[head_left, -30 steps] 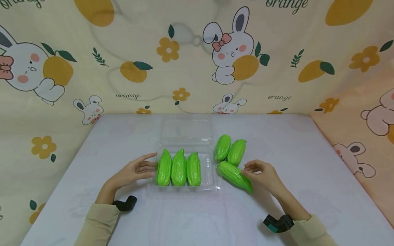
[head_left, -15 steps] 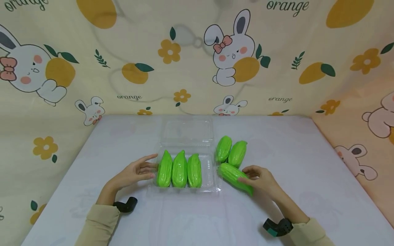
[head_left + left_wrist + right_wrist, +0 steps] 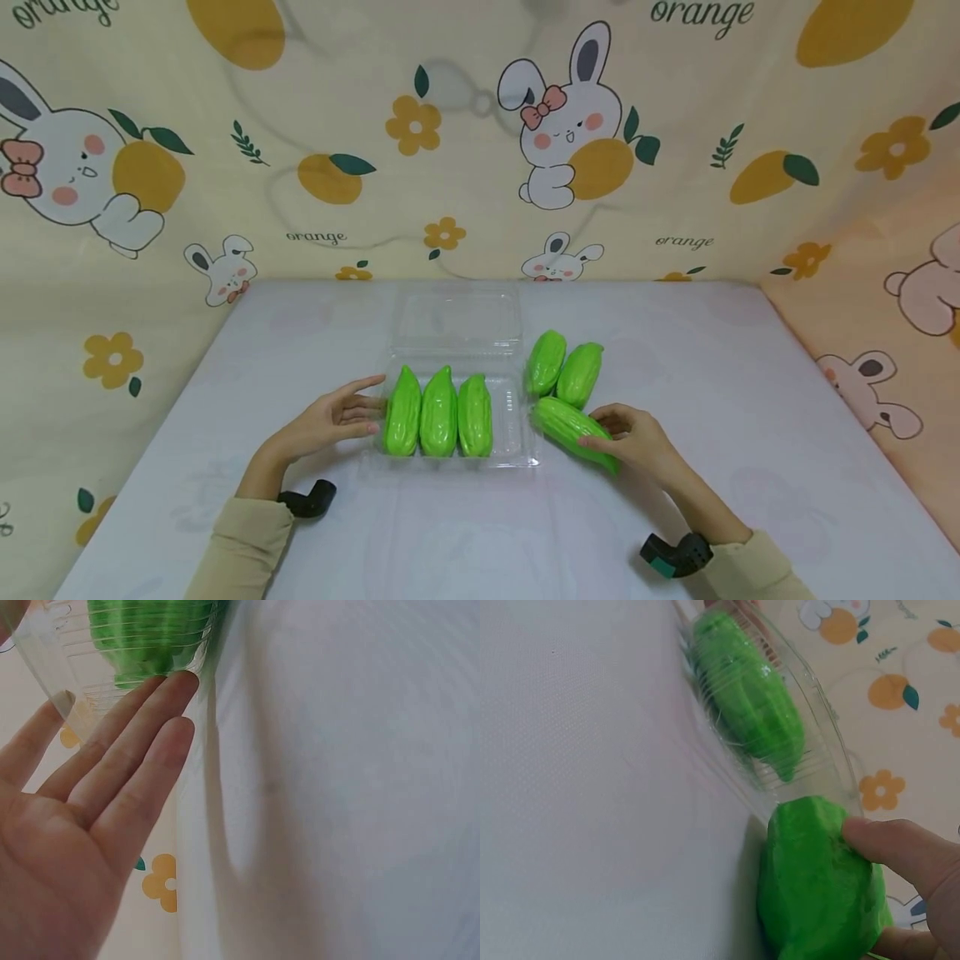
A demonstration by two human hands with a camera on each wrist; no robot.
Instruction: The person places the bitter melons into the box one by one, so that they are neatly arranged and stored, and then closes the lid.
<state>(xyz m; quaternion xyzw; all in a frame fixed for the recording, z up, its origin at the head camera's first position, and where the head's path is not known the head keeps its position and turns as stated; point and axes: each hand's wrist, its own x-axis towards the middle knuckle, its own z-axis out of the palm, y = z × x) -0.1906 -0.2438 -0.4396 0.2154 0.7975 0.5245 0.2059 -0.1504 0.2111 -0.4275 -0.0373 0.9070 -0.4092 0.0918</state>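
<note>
In the head view a clear plastic box (image 3: 508, 433) lies open at the middle of the table. Three bright green, ridged gourds, like bitter melons (image 3: 438, 412), lie side by side in it, leaving its right part bare. My left hand (image 3: 322, 429) is at the box's left side; in the left wrist view its extended fingers (image 3: 124, 754) reach the clear wall. Right of the box, my right hand (image 3: 637, 442) holds the tapered end of another green gourd (image 3: 562, 422) between thumb and fingers. That gourd (image 3: 810, 877) lies slanted, seemingly on the table; its underside is hidden.
Two more green gourds, one nearer the box (image 3: 546, 364) and one to its right (image 3: 580, 377), lie just behind the held one. The box's clear lid (image 3: 457, 321) is folded back behind it. A printed cloth backdrop (image 3: 465, 183) rises along the table's far edge.
My right hand has moved slightly nearer and closed its thumb and fingers round the gourd's tapered end. The left hand, the box and the other gourds have stayed in place.
</note>
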